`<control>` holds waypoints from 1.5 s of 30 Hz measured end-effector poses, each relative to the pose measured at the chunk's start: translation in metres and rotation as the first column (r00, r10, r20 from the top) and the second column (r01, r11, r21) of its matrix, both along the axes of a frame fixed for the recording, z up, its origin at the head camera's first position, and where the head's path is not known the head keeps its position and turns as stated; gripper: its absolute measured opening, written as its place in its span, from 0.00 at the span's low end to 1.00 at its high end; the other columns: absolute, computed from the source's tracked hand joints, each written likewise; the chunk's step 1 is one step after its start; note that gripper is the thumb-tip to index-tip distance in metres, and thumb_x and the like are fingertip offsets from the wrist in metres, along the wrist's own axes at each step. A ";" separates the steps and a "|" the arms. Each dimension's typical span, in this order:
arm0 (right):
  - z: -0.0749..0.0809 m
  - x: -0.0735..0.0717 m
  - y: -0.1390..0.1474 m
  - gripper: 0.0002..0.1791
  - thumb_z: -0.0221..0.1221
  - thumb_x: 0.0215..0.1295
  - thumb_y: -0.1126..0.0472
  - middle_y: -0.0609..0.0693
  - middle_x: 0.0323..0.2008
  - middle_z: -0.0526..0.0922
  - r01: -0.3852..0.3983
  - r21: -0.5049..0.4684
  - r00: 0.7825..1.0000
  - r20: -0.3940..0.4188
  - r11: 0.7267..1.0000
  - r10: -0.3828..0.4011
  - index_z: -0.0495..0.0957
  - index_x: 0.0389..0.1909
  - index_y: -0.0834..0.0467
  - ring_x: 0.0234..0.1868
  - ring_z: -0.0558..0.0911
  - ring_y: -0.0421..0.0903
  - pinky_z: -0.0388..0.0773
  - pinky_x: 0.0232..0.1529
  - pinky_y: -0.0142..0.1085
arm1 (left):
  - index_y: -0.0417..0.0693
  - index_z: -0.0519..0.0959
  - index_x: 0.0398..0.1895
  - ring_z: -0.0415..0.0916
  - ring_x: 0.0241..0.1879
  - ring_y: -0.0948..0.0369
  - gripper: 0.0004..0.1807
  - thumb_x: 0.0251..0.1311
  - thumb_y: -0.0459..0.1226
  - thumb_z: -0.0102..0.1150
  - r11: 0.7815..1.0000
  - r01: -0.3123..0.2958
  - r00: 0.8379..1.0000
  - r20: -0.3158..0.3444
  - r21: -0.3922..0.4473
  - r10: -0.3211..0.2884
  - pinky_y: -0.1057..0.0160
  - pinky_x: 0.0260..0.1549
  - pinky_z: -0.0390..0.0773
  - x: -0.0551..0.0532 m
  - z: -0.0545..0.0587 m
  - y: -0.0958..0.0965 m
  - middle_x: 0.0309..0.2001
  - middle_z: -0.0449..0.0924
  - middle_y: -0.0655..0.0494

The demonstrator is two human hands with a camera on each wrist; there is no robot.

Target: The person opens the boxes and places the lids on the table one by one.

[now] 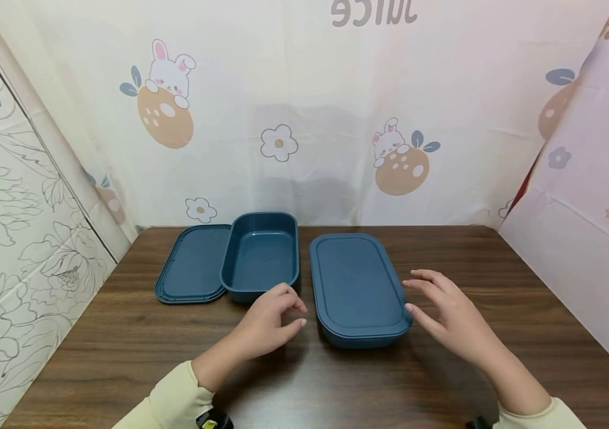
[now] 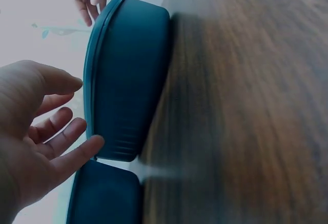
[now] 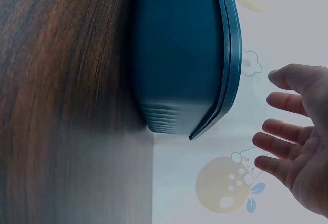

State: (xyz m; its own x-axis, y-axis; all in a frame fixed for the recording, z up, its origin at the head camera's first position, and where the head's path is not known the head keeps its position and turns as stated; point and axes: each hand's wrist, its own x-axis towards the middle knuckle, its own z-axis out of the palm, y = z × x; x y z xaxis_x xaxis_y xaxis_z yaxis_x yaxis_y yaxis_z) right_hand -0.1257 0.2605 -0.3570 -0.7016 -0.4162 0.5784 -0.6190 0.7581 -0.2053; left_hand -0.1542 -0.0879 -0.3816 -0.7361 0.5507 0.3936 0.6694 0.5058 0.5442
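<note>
A blue rectangular food container with its lid on [image 1: 359,283] stands on the table between the two hands. My left hand [image 1: 269,322] hovers at its left side, fingers loosely bent and nothing between them. On the other side my right hand [image 1: 451,316] is spread, thumb and fingertips close to the lid's right edge. In the right wrist view a gap shows between the right fingers [image 3: 279,137] and the container. A second blue container [image 1: 261,259], without a lid, stands beyond the left hand, its inside bare. A loose blue lid [image 1: 193,265] lies left of it, partly hidden under its rim.
The dark wood-grain table [image 1: 369,387] ends at a pale curtain [image 1: 326,77] printed with rabbits and flowers. A white panel with flower line drawings [image 1: 20,238] borders the left side, and more printed cloth [image 1: 594,226] hangs on the right.
</note>
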 end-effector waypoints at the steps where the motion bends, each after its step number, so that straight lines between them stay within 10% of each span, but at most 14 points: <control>1: 0.000 0.001 0.000 0.26 0.71 0.49 0.69 0.54 0.57 0.74 -0.006 0.010 1.000 -0.009 1.000 0.006 0.79 0.52 0.58 0.55 0.74 0.52 0.72 0.43 0.35 | 0.47 0.82 0.37 0.72 0.39 0.63 0.07 0.56 0.35 0.69 1.000 0.009 0.999 -0.037 -0.013 -0.010 0.63 0.40 0.77 0.000 0.001 0.000 0.39 0.73 0.63; 7: -0.002 0.002 -0.001 0.26 0.71 0.50 0.66 0.54 0.60 0.73 -0.105 0.042 0.994 -0.007 0.994 0.106 0.79 0.52 0.58 0.56 0.75 0.51 0.69 0.51 0.23 | 0.50 0.81 0.36 0.70 0.43 0.63 0.08 0.55 0.35 0.69 0.995 0.083 0.979 -0.182 -0.063 -0.093 0.62 0.45 0.76 0.000 0.005 0.003 0.42 0.73 0.61; 20: -0.007 0.006 -0.013 0.31 0.74 0.50 0.59 0.54 0.63 0.73 -0.281 0.089 0.959 0.062 0.956 0.276 0.78 0.57 0.53 0.60 0.74 0.50 0.61 0.60 0.20 | 0.46 0.81 0.48 0.69 0.55 0.57 0.16 0.56 0.37 0.69 0.944 0.275 0.919 -0.237 -0.181 -0.314 0.62 0.57 0.72 0.003 0.007 0.022 0.53 0.74 0.51; 34: -0.015 0.003 -0.025 0.27 0.73 0.52 0.57 0.54 0.60 0.75 -0.326 0.151 0.945 0.035 0.933 0.324 0.80 0.56 0.50 0.57 0.76 0.50 0.67 0.57 0.24 | 0.51 0.79 0.55 0.70 0.59 0.57 0.18 0.62 0.41 0.65 0.891 0.243 0.893 -0.271 -0.383 -0.360 0.48 0.64 0.66 0.005 0.009 0.043 0.55 0.75 0.54; 45: -0.015 0.000 -0.032 0.25 0.75 0.45 0.63 0.50 0.51 0.81 -0.364 0.188 0.926 -0.034 0.912 0.376 0.83 0.49 0.52 0.52 0.79 0.50 0.80 0.47 0.42 | 0.50 0.82 0.45 0.75 0.48 0.61 0.12 0.58 0.35 0.68 0.896 0.219 0.849 -0.377 -0.386 -0.370 0.68 0.54 0.73 -0.001 0.012 0.041 0.45 0.79 0.58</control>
